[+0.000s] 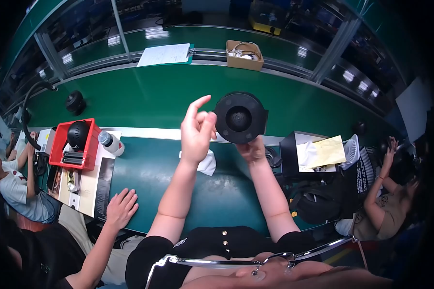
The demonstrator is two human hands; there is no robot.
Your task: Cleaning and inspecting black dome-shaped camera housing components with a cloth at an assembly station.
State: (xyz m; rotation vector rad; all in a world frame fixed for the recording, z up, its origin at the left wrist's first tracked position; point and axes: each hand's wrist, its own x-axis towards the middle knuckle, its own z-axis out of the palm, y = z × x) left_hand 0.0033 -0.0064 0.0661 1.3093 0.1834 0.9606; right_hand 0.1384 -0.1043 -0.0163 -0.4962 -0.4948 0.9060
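A round black device [226, 123] with a recessed, meshed centre like a speaker is held up over the bench, its round face toward me. My right hand [253, 150] grips it from below at its lower right; the fingers behind it are partly hidden. To its left, my left hand [196, 137] is raised with the index finger stretched out and the thumb close to the device's rim. Whether the thumb touches the rim I cannot tell. Nothing shows in my left hand. Below, a crumpled white cloth or paper [208, 164] lies on the dark green mat [178, 212].
Left stand a red bin [90, 150] holding a black dome, a bottle [112, 143] and another black device [75, 102]. Right are a box with papers [323, 153], a white fan [351, 151] and a black bag [318, 200]. A co-worker's hand [122, 208] rests on the bench's left edge.
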